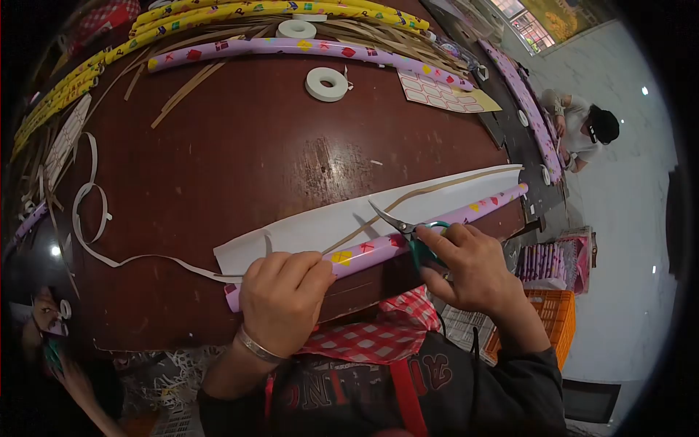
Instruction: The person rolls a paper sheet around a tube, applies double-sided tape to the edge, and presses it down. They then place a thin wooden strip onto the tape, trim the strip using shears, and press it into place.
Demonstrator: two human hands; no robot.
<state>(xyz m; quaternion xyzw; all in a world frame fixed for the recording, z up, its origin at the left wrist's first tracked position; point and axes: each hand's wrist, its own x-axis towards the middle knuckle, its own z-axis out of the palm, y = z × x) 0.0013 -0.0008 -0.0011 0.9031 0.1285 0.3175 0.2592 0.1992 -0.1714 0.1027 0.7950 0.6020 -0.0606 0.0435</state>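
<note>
My left hand (282, 293) is closed, pressed down at the left part of a purple patterned paper roll (371, 253). A narrow brown strip (415, 193) runs into its fingers. The white underside (291, 231) of the paper lies spread behind the roll, with the strip across it. In my right hand (472, 268) are scissors (399, 224) with teal handles, their curved blades pointing left above the white paper and slightly apart. A thin white tape (167, 257) trails left from beside my left hand. What lies beneath my left fingers is hidden.
On the brown table (240, 160) lie a tape roll (326, 84), a label sheet (440, 93), another purple roll (313, 48), yellow rolls (277, 10) and brown strips (193, 86). An orange crate (550, 313) stands at right. Co-workers (586, 131) sit at right and lower left.
</note>
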